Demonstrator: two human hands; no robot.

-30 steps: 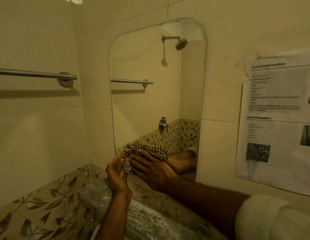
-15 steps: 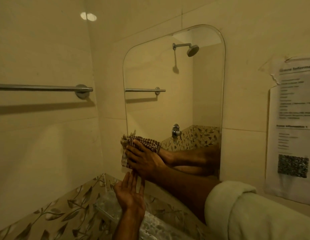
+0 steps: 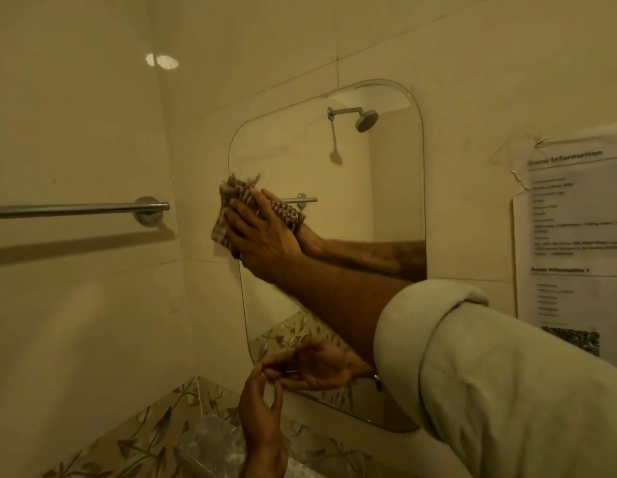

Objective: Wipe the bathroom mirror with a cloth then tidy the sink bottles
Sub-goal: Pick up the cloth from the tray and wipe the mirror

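A rounded rectangular mirror hangs on the cream tiled wall. My right hand presses a brown-and-white striped cloth flat against the mirror's left edge, about halfway up. My left hand hovers below, near the mirror's lower left corner, fingers loosely curled and apart, holding nothing. Its reflection shows in the glass just above it. No sink bottles are in view.
A chrome towel bar runs along the left wall. A printed paper sheet is taped to the wall right of the mirror. A leaf-patterned tile ledge and a glass shelf lie below.
My right hand has slid the cloth up the mirror's left edge from the bottom to mid-height. My left hand has dropped away from the cloth and stayed low.
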